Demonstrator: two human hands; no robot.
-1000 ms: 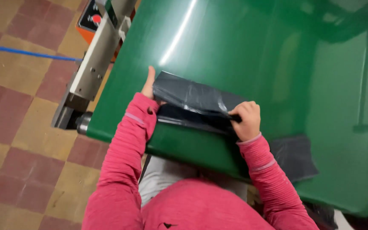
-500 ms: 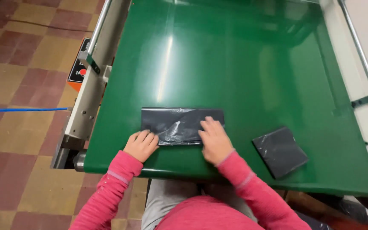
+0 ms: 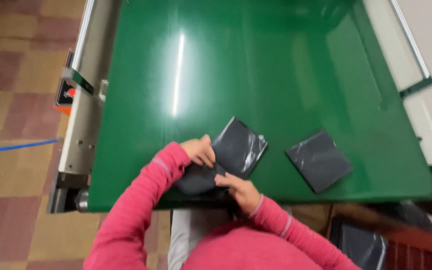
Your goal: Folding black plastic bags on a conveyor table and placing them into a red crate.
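Change since 0.5 s ago: the dark plastic bag (image 3: 231, 155) no longer lies as a flat, wide strip square to the near edge of the green table (image 3: 256, 65). It is now shorter, turned at an angle, and partly doubled over itself at its near-left end. Judgement: a further fold is in progress, bringing it toward the size of the finished piece.

Left hand (image 3: 198, 151): fingers curled on the bag's left edge, pinching the plastic. Right hand (image 3: 241, 190): fingertips pressed on the near folded portion, holding it down rather than closed around it. Both pink sleeves reach in from the near side.

Bag position: near edge of table, left of centre, between the 2 hands.

Surroundings: 1 folded dark bag (image 3: 319, 160) lies right of the work, well apart, untouched. Grey metal side rail (image 3: 83, 110) along the left, with an orange control box (image 3: 65, 94) beyond it. Blue line (image 3: 16, 146) on the tiled floor. More dark plastic (image 3: 361, 245) below the table, near right. Nothing obstructs the hands.
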